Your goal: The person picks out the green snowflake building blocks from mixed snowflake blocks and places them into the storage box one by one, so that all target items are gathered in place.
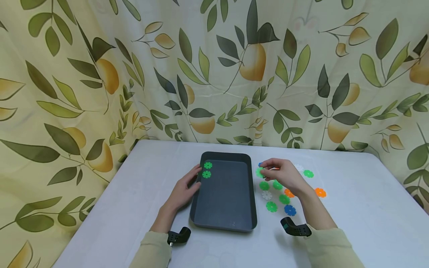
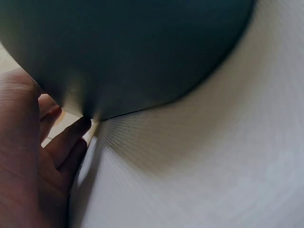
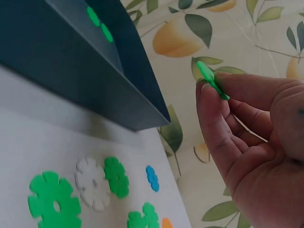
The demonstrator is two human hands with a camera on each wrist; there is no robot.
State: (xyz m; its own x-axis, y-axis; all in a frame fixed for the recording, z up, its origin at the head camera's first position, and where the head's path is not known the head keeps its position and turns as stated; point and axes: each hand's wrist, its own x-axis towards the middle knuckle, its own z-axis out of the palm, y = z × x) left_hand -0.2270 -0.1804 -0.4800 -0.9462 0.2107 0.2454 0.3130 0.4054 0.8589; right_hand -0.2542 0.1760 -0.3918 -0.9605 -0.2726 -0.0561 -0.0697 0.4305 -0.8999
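My right hand (image 1: 286, 175) is raised just right of the dark grey tray (image 1: 224, 201), pinching a green flower-shaped plastic disc (image 3: 208, 76) between thumb and fingertips. In the right wrist view that disc is tilted, partly covered by the fingers. Two more green notched discs (image 1: 207, 169) lie inside the tray near its far left corner, one behind the other. My left hand (image 1: 182, 191) rests against the tray's left side with fingers extended. In the left wrist view, fingers (image 2: 69, 140) touch the tray's dark outer wall (image 2: 133, 57).
Right of the tray, loose discs lie scattered on the white table (image 1: 362, 208): several green ones (image 1: 271, 206), white ones (image 1: 266, 195), orange ones (image 1: 320, 192) and blue ones (image 1: 290, 210). A fruit-and-leaf patterned curtain (image 1: 234, 104) hangs behind the table.
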